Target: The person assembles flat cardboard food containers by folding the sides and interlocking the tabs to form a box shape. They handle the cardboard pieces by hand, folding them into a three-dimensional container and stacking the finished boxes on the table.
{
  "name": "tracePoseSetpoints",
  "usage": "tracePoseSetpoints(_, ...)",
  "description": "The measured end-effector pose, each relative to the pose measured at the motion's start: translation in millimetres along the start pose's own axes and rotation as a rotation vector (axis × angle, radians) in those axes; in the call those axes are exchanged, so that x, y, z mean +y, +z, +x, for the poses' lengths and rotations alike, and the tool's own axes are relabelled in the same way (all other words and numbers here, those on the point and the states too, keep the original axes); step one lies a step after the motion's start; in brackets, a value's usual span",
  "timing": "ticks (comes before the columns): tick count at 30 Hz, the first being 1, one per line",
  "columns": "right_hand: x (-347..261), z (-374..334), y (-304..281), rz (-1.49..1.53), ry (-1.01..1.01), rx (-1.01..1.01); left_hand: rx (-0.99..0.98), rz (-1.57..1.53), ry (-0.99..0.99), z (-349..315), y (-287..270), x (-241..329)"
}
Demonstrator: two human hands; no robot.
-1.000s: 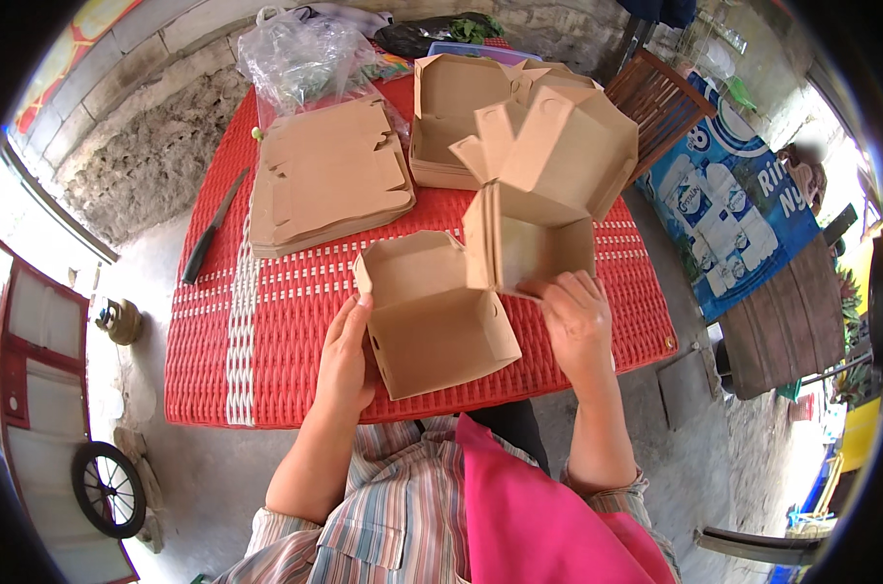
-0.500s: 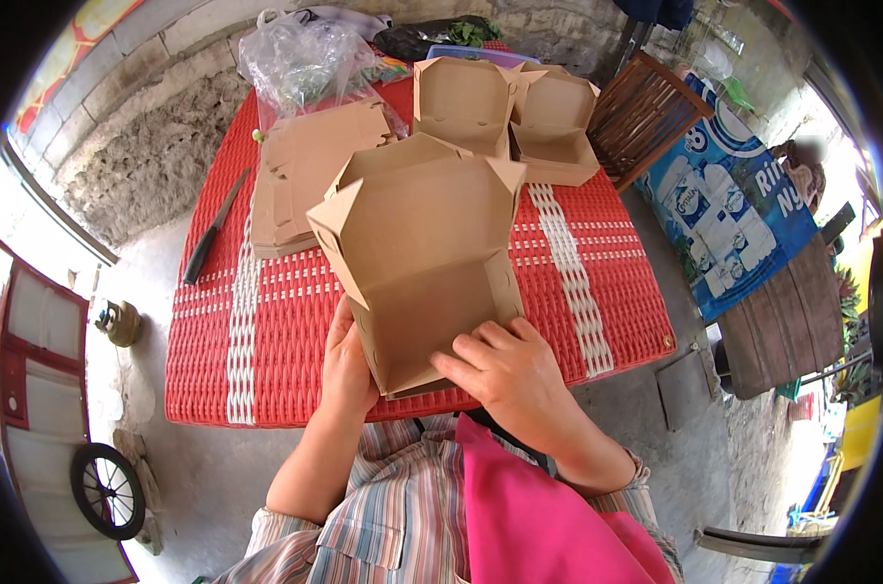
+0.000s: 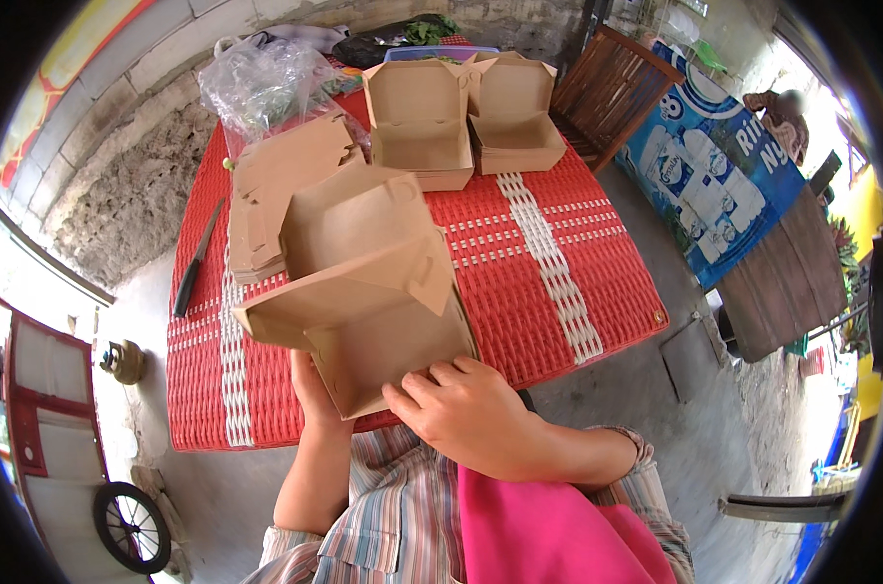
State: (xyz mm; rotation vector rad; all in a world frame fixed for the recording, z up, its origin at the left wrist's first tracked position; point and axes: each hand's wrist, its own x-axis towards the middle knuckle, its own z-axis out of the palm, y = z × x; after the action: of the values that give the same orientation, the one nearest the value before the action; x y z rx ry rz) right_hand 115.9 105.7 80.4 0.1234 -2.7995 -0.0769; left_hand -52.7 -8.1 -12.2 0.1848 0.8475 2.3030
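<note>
The two open brown cardboard boxes in hand are over the near edge of the red and white woven bench (image 3: pixel 519 336), left of its middle. The near box (image 3: pixel 393 346) has its lid raised and leaning toward the person; the lid of the far box (image 3: pixel 349 222) stands just behind it. The near box seems to sit inside the other, though the overlap hides how deep it goes.

The left hand (image 3: pixel 317 389) has hold of the near left corner, its fingers partly lost behind the cardboard. The right hand (image 3: pixel 466 409) is bent over the near wall, fingertips curled inside the tray and thumb out of sight.

The step in hand looks like nesting one folded box into the other. The next move would call for steady support from the left and an even downward push from the right, so that the walls line up without the thin card creasing.

Farther off on the right, a left open box (image 3: pixel 422 146) and a right open box (image 3: pixel 517 136) stand side by side. A stack of flat cardboard (image 3: pixel 278 170) lies behind the held pair, with a knife (image 3: pixel 200 258) to its left.
</note>
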Motion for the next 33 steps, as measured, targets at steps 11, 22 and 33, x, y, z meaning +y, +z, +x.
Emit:
tracePoseSetpoints(11,11.5,3.1,3.5,0.361,-0.08,0.414,-0.134,0.22,-0.014,-9.3,16.7,7.3)
tracePoseSetpoints(22,84.2,-6.7,62.5,1.453,0.706,0.451,-0.108,0.233,0.014,-3.7,8.7,6.7)
tracePoseSetpoints(33,80.6,-1.5,69.8,1.668,0.672,0.499,0.108,0.529,0.0,-13.5,41.4,24.2)
